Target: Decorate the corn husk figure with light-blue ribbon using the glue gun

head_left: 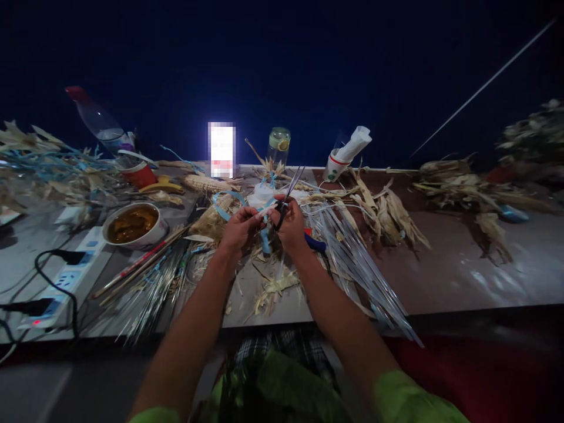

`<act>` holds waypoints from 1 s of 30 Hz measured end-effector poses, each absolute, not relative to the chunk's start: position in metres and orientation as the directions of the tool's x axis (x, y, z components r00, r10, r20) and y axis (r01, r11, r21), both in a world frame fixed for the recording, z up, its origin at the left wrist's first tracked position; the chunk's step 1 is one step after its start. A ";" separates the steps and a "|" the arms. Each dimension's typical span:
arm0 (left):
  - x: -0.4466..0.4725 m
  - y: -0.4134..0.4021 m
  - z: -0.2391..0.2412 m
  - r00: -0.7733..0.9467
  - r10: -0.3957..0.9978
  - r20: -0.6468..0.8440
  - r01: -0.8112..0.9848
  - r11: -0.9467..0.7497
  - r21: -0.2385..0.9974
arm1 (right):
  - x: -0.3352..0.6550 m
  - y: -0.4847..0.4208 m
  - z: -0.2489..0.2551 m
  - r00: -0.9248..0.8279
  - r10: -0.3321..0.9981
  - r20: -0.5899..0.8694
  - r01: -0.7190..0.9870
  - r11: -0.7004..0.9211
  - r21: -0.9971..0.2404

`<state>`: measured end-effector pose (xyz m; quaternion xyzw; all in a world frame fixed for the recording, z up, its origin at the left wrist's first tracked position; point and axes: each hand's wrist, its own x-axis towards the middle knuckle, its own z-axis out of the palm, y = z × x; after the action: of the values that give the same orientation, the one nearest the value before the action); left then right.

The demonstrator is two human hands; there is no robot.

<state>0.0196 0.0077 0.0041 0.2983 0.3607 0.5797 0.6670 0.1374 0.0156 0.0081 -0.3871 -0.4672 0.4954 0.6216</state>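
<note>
My left hand (pixel 240 229) is closed in a pinch on a light blue ribbon (pixel 224 212), which loops out above its fingers. A pair of scissors (pixel 291 189) with dark handles sits in my right hand (pixel 291 226), its blades pointing up and away. The fingertips of both hands are close together, and the ribbon runs between them. Below them hangs a short light blue piece (pixel 265 242); where it is attached is hidden by my fingers. Just beyond the hands is a white roll-like thing (pixel 263 194), partly covered. Dry husk scraps (pixel 277 286) lie beneath my wrists.
A bowl of brown liquid (pixel 134 226) and a power strip (pixel 73 276) with plugged cords are on the left. Thin wires (pixel 154 299) and clear rods (pixel 365 264) flank my arms. Corn husks (pixel 392 214), a glass jar (pixel 278 147), a paper cup (pixel 335 167) and a lit screen (pixel 221 150) stand beyond.
</note>
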 end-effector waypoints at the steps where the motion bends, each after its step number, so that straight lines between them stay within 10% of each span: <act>1: 0.020 0.008 0.003 0.068 0.989 -0.132 -0.538 0.148 0.830 | 0.138 0.016 0.008 0.085 0.975 0.206 -0.241 0.221 -0.945; 30: 0.019 0.006 0.005 0.052 0.989 -0.142 -0.333 0.151 0.931 | 0.146 0.024 0.002 -0.008 0.991 0.132 -0.288 0.124 -0.950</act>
<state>0.0187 0.0062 0.0052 0.3753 0.4365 0.5325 0.6206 0.1460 0.0241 0.0024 -0.3821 -0.4602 0.5405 0.5917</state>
